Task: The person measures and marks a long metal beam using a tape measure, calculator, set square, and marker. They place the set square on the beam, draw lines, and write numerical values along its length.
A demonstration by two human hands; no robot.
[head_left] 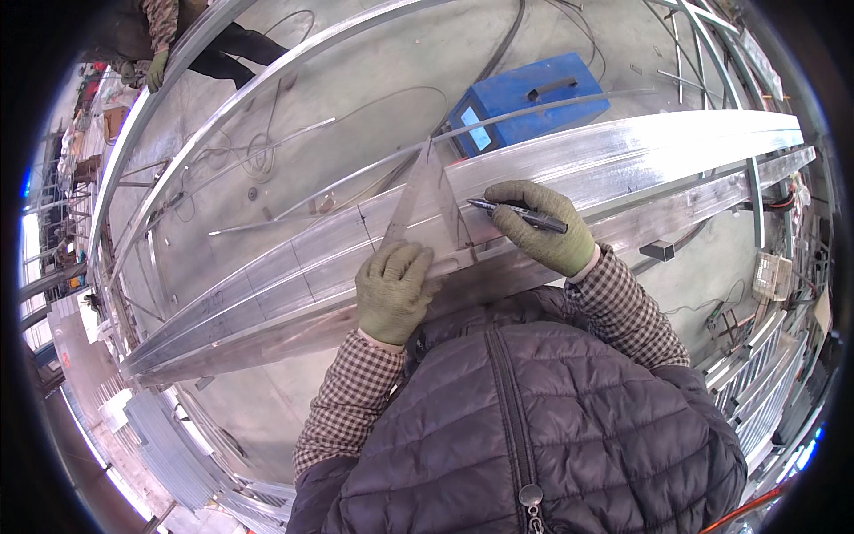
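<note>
Quilted dark jacket (534, 427) filling the lower frame, checked sleeves (351, 400) coming out of it. Left hand (393, 289), green glove, pressing flat with fingers curled on a clear triangular set square (425, 200), which is lying on the long shiny metal beam (623, 156). Right hand (543, 227), also gloved, pinching a dark marker pen (516, 214), tip touching the beam just beside the square's right edge. Beam running diagonally across the frame. Blue box-shaped machine (529, 98) sitting on the concrete floor (374, 53) behind. Another person's gloved hand (157, 71) resting on a far rail (133, 133), top left.
</note>
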